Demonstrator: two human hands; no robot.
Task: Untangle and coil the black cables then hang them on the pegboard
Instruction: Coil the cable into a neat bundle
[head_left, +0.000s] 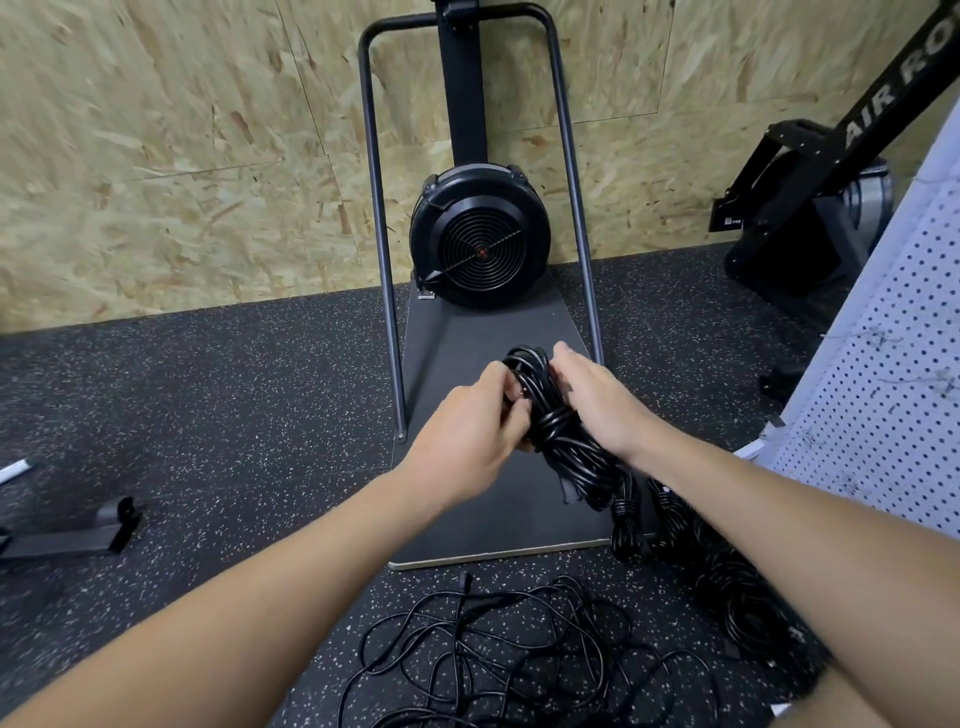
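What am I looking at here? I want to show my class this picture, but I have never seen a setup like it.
There is no machine at work: a person wears a camera on the head, so you look down along both bare arms. The left hand and right hand together grip a coiled bundle of black cable. More coiled bundles lie on the speckled floor, and a loose tangle of cable lies nearer the person. Ahead stands a fan exercise machine against a chipboard wall. The white pegboard is at the right.
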